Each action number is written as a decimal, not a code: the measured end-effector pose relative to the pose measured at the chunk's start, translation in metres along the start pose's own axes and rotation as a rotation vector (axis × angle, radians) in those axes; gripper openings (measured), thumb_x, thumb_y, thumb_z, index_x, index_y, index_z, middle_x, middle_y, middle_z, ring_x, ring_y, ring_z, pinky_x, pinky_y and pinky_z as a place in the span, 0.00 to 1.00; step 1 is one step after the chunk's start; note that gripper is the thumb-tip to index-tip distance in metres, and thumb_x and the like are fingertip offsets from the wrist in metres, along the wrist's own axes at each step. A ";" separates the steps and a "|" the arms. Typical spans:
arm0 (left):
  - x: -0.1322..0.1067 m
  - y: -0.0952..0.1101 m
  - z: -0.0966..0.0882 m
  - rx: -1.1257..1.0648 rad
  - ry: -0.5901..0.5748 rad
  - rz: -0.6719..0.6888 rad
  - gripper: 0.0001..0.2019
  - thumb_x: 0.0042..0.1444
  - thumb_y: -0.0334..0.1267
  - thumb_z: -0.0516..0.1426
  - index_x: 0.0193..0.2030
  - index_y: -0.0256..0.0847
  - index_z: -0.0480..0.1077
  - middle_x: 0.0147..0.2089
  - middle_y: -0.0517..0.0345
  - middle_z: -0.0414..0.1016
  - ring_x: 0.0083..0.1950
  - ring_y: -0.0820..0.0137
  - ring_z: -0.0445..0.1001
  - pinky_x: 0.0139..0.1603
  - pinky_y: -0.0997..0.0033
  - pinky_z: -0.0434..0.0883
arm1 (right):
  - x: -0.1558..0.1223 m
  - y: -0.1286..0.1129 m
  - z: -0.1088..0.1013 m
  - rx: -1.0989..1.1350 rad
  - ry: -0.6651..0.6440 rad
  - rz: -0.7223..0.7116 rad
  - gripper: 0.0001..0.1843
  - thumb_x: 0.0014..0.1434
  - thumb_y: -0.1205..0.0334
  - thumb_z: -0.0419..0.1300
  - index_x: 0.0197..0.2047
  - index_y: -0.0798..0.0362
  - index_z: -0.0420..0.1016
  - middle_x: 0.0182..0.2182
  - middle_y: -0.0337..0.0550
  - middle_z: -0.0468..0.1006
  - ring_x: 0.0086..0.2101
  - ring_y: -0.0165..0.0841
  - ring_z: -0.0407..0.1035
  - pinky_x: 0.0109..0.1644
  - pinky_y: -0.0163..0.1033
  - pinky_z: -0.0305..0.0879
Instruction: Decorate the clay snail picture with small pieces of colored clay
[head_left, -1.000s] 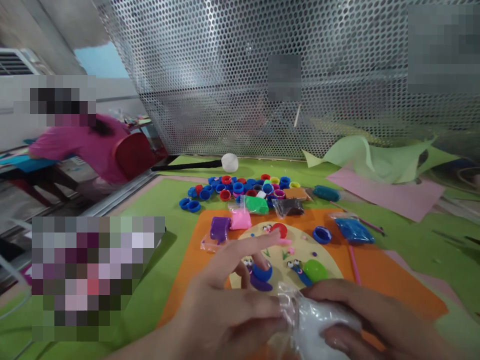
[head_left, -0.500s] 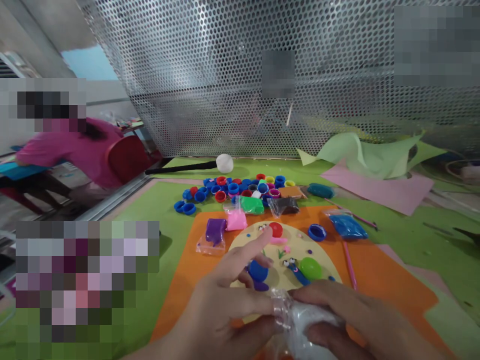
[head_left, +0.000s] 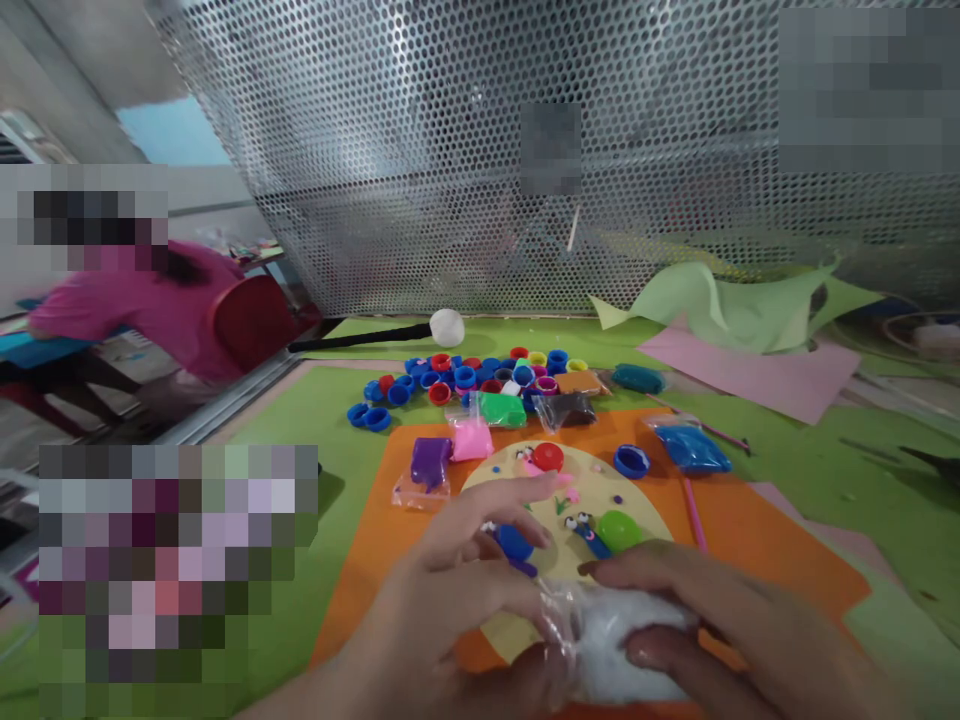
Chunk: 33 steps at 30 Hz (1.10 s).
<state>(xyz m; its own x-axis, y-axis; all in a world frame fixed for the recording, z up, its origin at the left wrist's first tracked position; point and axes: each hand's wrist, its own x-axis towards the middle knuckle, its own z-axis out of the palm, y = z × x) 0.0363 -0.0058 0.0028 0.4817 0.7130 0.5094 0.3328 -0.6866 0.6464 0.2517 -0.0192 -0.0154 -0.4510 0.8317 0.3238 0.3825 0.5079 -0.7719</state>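
Both of my hands hold a clear plastic bag of white clay [head_left: 626, 645] low in the view. My right hand [head_left: 720, 625] wraps over the bag from the right, fingers closed around it. My left hand [head_left: 442, 600] pinches the bag's crinkled left end, with the other fingers curled. Just beyond lies a pale yellow round board [head_left: 577, 500] on an orange sheet [head_left: 750, 540]. On the board sit clay figures with bottle caps: a blue cap [head_left: 515, 541], a green cap [head_left: 619, 528] and a red cap [head_left: 548, 456].
Small bags of purple clay [head_left: 429, 462], pink clay [head_left: 472, 438], green clay [head_left: 501, 408], dark clay [head_left: 574, 408] and blue clay [head_left: 694, 448] lie around. Several bottle caps [head_left: 465, 378] are heaped behind. A perforated metal screen [head_left: 480, 150] stands at the back. A person in pink [head_left: 150, 305] sits at left.
My left forefinger has curled down from pointing over the board. Both hands have shifted slightly on the bag.
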 end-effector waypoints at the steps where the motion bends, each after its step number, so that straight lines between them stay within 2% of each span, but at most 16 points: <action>1: 0.000 0.001 -0.003 -0.027 -0.012 -0.017 0.06 0.44 0.25 0.61 0.26 0.39 0.71 0.56 0.55 0.65 0.41 0.74 0.72 0.39 0.81 0.71 | 0.001 0.000 0.000 0.002 0.007 -0.008 0.18 0.56 0.74 0.57 0.44 0.41 0.68 0.34 0.25 0.77 0.29 0.21 0.73 0.34 0.17 0.66; 4: 0.000 0.005 -0.015 -0.207 -0.052 -0.172 0.05 0.45 0.28 0.62 0.26 0.40 0.69 0.54 0.58 0.66 0.44 0.71 0.71 0.45 0.75 0.71 | 0.003 0.004 0.001 0.014 0.050 -0.028 0.17 0.56 0.72 0.57 0.44 0.41 0.69 0.33 0.26 0.77 0.28 0.22 0.72 0.32 0.19 0.67; 6: -0.001 0.006 -0.023 -0.416 -0.039 -0.328 0.05 0.50 0.33 0.61 0.26 0.41 0.69 0.51 0.58 0.68 0.45 0.69 0.70 0.43 0.73 0.72 | 0.002 0.008 0.003 0.020 0.105 -0.026 0.16 0.57 0.70 0.56 0.45 0.40 0.69 0.33 0.28 0.77 0.27 0.23 0.73 0.31 0.20 0.68; 8: -0.001 0.003 -0.027 -0.589 0.034 -0.442 0.05 0.52 0.36 0.61 0.27 0.43 0.70 0.48 0.58 0.69 0.48 0.68 0.68 0.40 0.77 0.72 | 0.001 0.012 0.005 0.028 0.143 -0.023 0.16 0.56 0.69 0.55 0.45 0.40 0.69 0.34 0.29 0.78 0.28 0.24 0.73 0.32 0.21 0.69; 10: -0.002 -0.001 -0.028 -0.676 0.086 -0.490 0.04 0.53 0.39 0.62 0.29 0.44 0.72 0.44 0.59 0.69 0.48 0.70 0.67 0.39 0.81 0.71 | 0.000 0.014 0.006 0.035 0.140 -0.017 0.16 0.56 0.69 0.56 0.45 0.39 0.69 0.34 0.27 0.78 0.29 0.23 0.73 0.33 0.20 0.68; 12: -0.001 -0.006 -0.025 -0.730 0.070 -0.506 0.04 0.53 0.41 0.62 0.32 0.45 0.72 0.41 0.59 0.69 0.42 0.73 0.67 0.37 0.83 0.70 | 0.000 0.014 0.005 0.031 0.138 -0.016 0.17 0.55 0.69 0.56 0.45 0.39 0.69 0.34 0.26 0.78 0.30 0.22 0.73 0.33 0.18 0.67; 15: 0.000 -0.008 -0.021 -0.710 0.024 -0.471 0.06 0.51 0.39 0.63 0.34 0.45 0.71 0.41 0.61 0.67 0.35 0.77 0.66 0.33 0.83 0.68 | 0.002 0.009 0.001 0.006 0.109 -0.009 0.18 0.55 0.72 0.57 0.45 0.40 0.68 0.32 0.24 0.77 0.26 0.20 0.72 0.30 0.16 0.65; 18: 0.002 -0.005 -0.017 -0.463 0.032 -0.383 0.07 0.50 0.31 0.62 0.34 0.46 0.69 0.41 0.62 0.67 0.39 0.75 0.67 0.37 0.81 0.69 | 0.004 0.005 -0.001 0.010 0.086 -0.023 0.19 0.55 0.74 0.57 0.44 0.40 0.67 0.31 0.22 0.77 0.25 0.18 0.71 0.29 0.14 0.64; 21: 0.001 -0.003 -0.012 -0.226 0.035 -0.279 0.08 0.49 0.27 0.60 0.32 0.46 0.69 0.41 0.63 0.68 0.40 0.75 0.69 0.39 0.81 0.69 | 0.004 0.002 0.000 0.024 0.072 -0.023 0.19 0.55 0.73 0.57 0.44 0.40 0.68 0.32 0.21 0.77 0.27 0.18 0.72 0.32 0.15 0.65; 25: -0.003 -0.004 -0.006 -0.084 0.034 -0.165 0.07 0.49 0.27 0.60 0.31 0.44 0.70 0.40 0.62 0.70 0.39 0.76 0.71 0.39 0.81 0.69 | 0.002 0.001 0.001 0.032 0.097 -0.034 0.20 0.54 0.73 0.58 0.45 0.38 0.67 0.33 0.20 0.77 0.28 0.19 0.72 0.33 0.15 0.65; 28: -0.006 -0.008 -0.004 -0.028 0.016 -0.100 0.05 0.49 0.28 0.61 0.30 0.44 0.72 0.44 0.61 0.70 0.41 0.76 0.71 0.43 0.81 0.69 | 0.001 0.000 0.001 0.027 0.053 -0.026 0.21 0.55 0.74 0.58 0.46 0.37 0.67 0.36 0.21 0.77 0.31 0.19 0.72 0.36 0.15 0.64; 33: -0.006 -0.011 -0.006 -0.074 -0.019 -0.076 0.03 0.49 0.34 0.64 0.30 0.43 0.73 0.50 0.59 0.68 0.42 0.75 0.71 0.40 0.81 0.69 | 0.001 -0.001 0.002 0.024 0.000 -0.035 0.20 0.57 0.74 0.58 0.47 0.39 0.67 0.38 0.24 0.77 0.34 0.18 0.72 0.39 0.15 0.63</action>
<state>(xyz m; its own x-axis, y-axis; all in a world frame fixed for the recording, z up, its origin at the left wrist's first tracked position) 0.0252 -0.0013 -0.0044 0.4733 0.7591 0.4470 0.3082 -0.6180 0.7232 0.2492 -0.0191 -0.0153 -0.4642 0.8132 0.3509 0.3470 0.5315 -0.7727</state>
